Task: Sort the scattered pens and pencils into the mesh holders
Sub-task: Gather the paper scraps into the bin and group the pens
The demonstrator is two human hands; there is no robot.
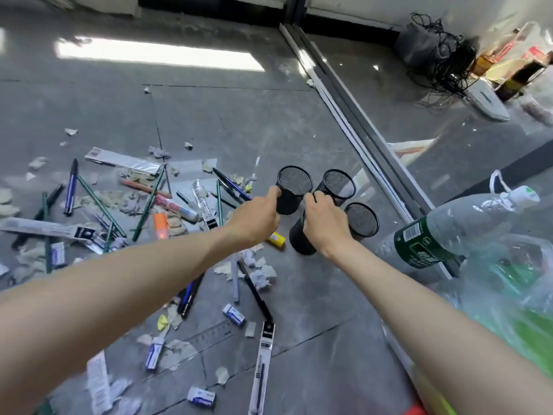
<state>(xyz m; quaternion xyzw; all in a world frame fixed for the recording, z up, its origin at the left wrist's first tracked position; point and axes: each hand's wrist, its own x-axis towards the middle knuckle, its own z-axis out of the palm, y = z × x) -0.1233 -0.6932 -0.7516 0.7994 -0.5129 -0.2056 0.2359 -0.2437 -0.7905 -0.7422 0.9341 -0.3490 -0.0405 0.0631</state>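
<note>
Several black mesh holders stand together on the grey floor. My left hand (pixel 256 218) grips the side of the far left holder (pixel 293 187). My right hand (pixel 324 218) lies over the near holder (pixel 300 236), fingers curled round its rim, which is hidden under the hand. Two more holders stand empty at the far right (pixel 338 184) and near right (pixel 362 219). Pens and pencils lie scattered to the left: green pencils (pixel 100 202), a blue pen (pixel 71 188), a red marker (pixel 175 205), an orange highlighter (pixel 161 224), and a black pen (pixel 257 295) nearer me.
White erasers (pixel 234 314), torn paper scraps, packaged refills (pixel 263 348) and a clear ruler (pixel 214 333) litter the floor. A plastic water bottle (pixel 443 232) and plastic bags lie close at the right. A metal door track (pixel 353 115) runs diagonally behind the holders.
</note>
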